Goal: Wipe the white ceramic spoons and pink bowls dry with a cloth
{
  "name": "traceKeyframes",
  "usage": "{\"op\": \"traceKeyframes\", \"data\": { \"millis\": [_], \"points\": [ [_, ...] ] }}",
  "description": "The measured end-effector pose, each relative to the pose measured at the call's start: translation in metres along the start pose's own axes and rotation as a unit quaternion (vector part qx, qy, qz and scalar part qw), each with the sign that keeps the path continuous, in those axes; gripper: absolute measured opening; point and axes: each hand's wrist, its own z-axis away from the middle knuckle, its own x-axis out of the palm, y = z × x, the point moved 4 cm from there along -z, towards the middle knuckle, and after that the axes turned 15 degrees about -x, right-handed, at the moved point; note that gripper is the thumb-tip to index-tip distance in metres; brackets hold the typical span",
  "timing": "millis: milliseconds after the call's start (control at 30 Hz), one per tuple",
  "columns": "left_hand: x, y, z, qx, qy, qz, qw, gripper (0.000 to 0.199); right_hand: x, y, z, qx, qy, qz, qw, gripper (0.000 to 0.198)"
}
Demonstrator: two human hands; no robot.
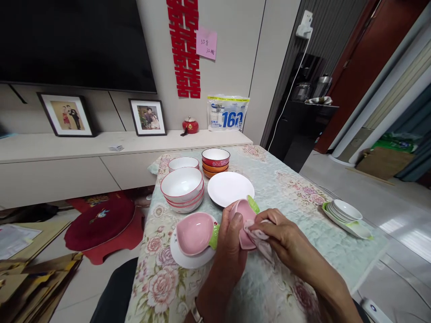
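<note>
My left hand (pixel 232 237) grips a small pink bowl (pixel 243 211) with a green leaf-shaped handle, tilted up above the table. A pale cloth (pixel 261 242) is pinched in my right hand (pixel 281 233) and pressed against the bowl's inner side. Just left of my hands, another pink bowl (pixel 194 233) with a green leaf handle rests on a white plate (pixel 180 260). Beyond the held bowl lies a larger white plate (pixel 230 188), with a dark edge showing beneath it.
White red-rimmed bowls (pixel 182 186) are stacked at the table's left, near red and orange bowls (pixel 215 158). Small white dishes (pixel 343 210) sit on a green-edged dish at the right edge. A red stool (pixel 101 220) stands left of the flowered tablecloth (pixel 158 287).
</note>
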Motion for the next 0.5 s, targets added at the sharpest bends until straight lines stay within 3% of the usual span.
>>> {"op": "traceKeyframes", "data": {
  "millis": [167,267,367,500],
  "points": [
    [0.002,-0.004,0.000,-0.034,-0.040,0.040,0.998,0.034,0.001,0.017,0.002,0.008,0.154,0.123,0.980,0.037],
    [0.002,-0.007,0.001,-0.065,-0.039,0.055,0.996,0.033,-0.002,0.027,0.003,0.028,0.253,0.140,0.957,0.029],
    [0.002,-0.010,0.004,-0.100,-0.050,0.058,0.992,0.033,-0.002,0.041,0.007,0.121,0.298,0.022,0.946,0.014],
    [0.005,-0.009,0.007,-0.092,-0.077,0.053,0.991,0.031,0.004,0.050,0.011,0.192,0.342,-0.185,0.901,0.026]
  ]
}}
